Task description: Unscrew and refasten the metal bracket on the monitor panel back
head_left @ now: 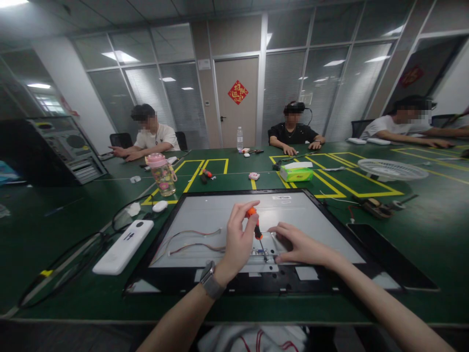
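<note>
Over the flat display panel (318, 234), my left hand (239, 239) is closed around a screwdriver (258, 231) with an orange and black handle. Its shaft slants down to a metal bracket (271, 268) at the panel's near edge, beside a small circuit board (258, 252). Whether the tip sits in a screw is too small to tell. My right hand (298, 246) rests on the bracket's right side, thumb and fingers apart, with its fingertips touching the metal. Two thin cables (194, 246) lie loose on the panel, left of my left hand.
Left of the panel are a white power bank (124, 247), black cables (69, 271) and a pink-lidded bottle (162, 178). A dark slab (392, 254) lies at right. Beyond are a green tissue pack (296, 172), a white round grille (392, 168) and several seated people. An open computer case (62, 149) stands far left.
</note>
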The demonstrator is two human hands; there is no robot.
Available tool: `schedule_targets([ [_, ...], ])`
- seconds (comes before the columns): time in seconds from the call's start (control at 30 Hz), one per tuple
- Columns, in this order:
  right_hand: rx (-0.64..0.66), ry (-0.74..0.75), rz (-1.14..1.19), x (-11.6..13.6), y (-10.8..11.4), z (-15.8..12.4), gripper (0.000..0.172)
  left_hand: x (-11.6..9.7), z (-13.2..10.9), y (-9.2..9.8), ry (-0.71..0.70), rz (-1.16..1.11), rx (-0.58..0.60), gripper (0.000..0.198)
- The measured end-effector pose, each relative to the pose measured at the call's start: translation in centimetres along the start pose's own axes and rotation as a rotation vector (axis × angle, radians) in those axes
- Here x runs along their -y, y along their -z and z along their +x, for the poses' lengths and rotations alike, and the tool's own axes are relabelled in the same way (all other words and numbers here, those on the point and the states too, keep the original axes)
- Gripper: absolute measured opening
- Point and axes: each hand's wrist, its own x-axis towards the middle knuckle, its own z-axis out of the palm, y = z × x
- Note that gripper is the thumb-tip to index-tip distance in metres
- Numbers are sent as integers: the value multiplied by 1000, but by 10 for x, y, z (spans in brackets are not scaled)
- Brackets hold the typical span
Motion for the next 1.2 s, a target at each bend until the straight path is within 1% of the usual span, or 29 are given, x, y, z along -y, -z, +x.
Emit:
schedule_targets([
  [0.1, 1, 7, -3, 1, 0, 0, 64, -1, -2, 0, 69, -98, 36, 32],
  [0.17, 0, 7, -3, 1, 0, 0, 64, 0, -2, -1, 90, -149, 44, 32],
  [0.37, -5, 4, -5, 1, 0, 0, 63, 0, 1, -1, -27, 4, 6, 20],
  [0.47, -3, 11, -8, 0, 0, 0, 63, -1, 1, -1, -1, 11, 18, 23],
  [0.57, -11, 12, 1, -1, -1, 0, 63, -2, 0, 0, 46, -43, 49, 29],
  [0.63, -15, 9, 10, -1, -2, 0, 63, -2, -1, 1, 46, -68, 60, 31],
  [0.77, -4, 8, 6, -2, -1, 0, 63, -1, 0, 0, -25, -20, 15, 23],
  [0.83, -2, 6, 5, -2, -1, 0, 63, -1, 1, -1, -8, 0, -2, 22],
  [1.0, -8, 2, 17, -2, -1, -1, 65, -2, 0, 0, 111, -24, -8, 31],
  [1.13, -12, 5, -3, -2, -2, -1, 64, -2, 0, 0, 71, -16, -23, 24],
  [1.2, -15, 10, 1, -3, -2, -1, 64, -3, 0, -1, 64, -17, -13, 24],
])
